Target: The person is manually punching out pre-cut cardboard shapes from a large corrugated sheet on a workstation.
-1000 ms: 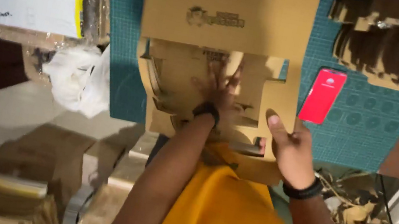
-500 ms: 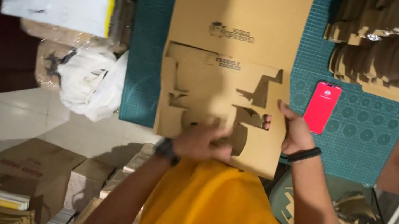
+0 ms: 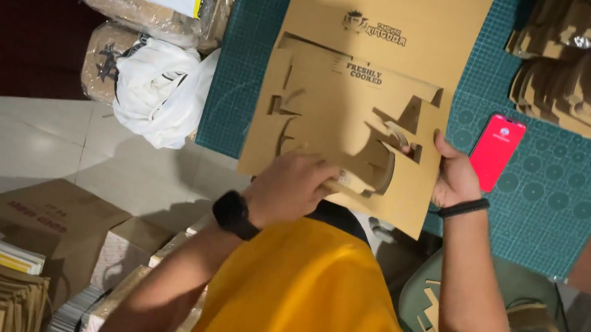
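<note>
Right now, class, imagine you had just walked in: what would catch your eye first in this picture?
The big brown die-cut cardboard sheet at the centre, lying on a green cutting mat, with both hands on its near edge: left hand, right hand. Next, the bright red phone on the mat just right of the sheet. Then the yellow shirt filling the bottom.
</note>
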